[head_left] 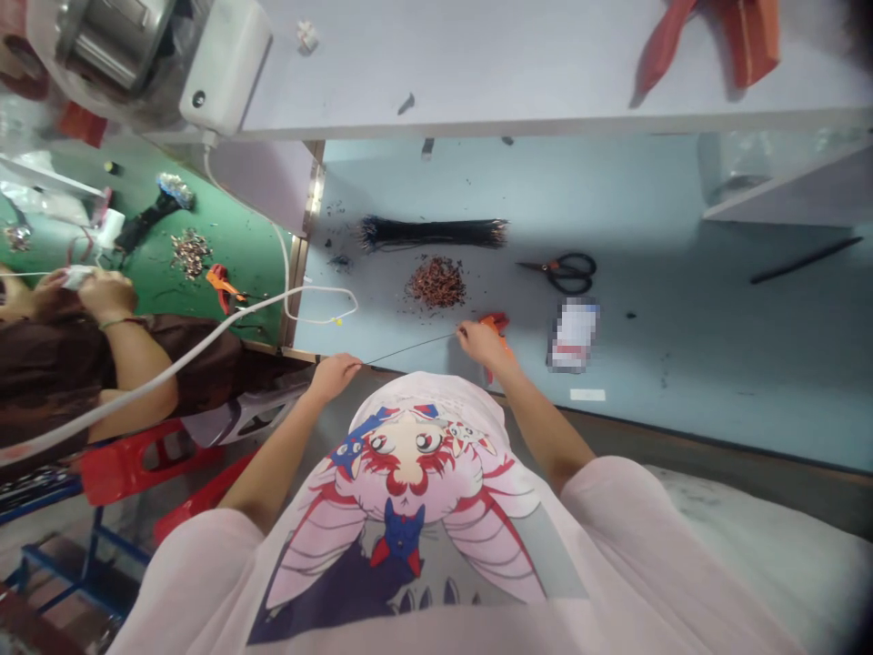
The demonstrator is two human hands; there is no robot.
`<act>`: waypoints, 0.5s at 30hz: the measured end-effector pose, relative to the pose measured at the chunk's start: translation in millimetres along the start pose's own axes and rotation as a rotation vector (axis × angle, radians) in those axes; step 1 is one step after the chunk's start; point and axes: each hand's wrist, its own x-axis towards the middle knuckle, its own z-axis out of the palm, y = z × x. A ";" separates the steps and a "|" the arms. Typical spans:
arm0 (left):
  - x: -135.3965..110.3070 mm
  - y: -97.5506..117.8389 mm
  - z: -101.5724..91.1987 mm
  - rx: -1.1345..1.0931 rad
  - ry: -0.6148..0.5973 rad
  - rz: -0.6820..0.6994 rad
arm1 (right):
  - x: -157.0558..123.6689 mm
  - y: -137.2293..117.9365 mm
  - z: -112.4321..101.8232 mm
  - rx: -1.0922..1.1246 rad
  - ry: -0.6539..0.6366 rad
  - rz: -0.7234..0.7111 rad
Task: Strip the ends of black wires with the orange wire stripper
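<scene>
A thin dark wire [409, 347] stretches between my two hands above the table's front edge. My left hand [336, 375] is closed on its left end, and my right hand [478, 342] pinches the other end. Orange-handled pliers [496, 322], likely wire strippers, lie by my right hand, partly hidden beneath it. Beyond my hands sits a heap of small copper-coloured scraps [437, 284]. Behind that lies a bundle of black wires [436, 233] with bare-looking ends.
Black-handled scissors [571, 273] and a blurred-out rectangular item [574, 335] lie to the right on the blue table [655, 300]. A white shelf [477, 73] overhangs the back. A white cable [205, 344] crosses the left, where a co-worker's hand [107, 296] is at a green table.
</scene>
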 end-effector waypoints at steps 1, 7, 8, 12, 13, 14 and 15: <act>-0.8 2.3 1.7 -0.020 0.000 0.007 | -0.5 1.7 -0.7 0.002 0.009 -0.001; -3.0 11.2 7.8 -0.220 0.038 -0.004 | -9.0 16.1 -5.9 0.069 0.000 -0.044; -4.3 10.0 6.0 -0.258 0.050 -0.014 | -11.8 17.0 -6.1 0.091 -0.023 -0.068; -13.6 -6.1 -9.5 -0.351 0.063 -0.053 | -24.4 9.4 -4.3 0.176 -0.133 -0.168; -16.3 -12.0 -14.1 -0.353 0.055 -0.062 | -27.1 4.8 -3.2 0.187 -0.149 -0.180; -18.5 -17.7 -18.3 -0.344 0.043 -0.070 | -29.5 -0.7 -1.9 0.191 -0.156 -0.184; -20.0 -22.5 -21.8 -0.326 0.033 -0.078 | -31.5 -7.1 -0.2 0.190 -0.156 -0.180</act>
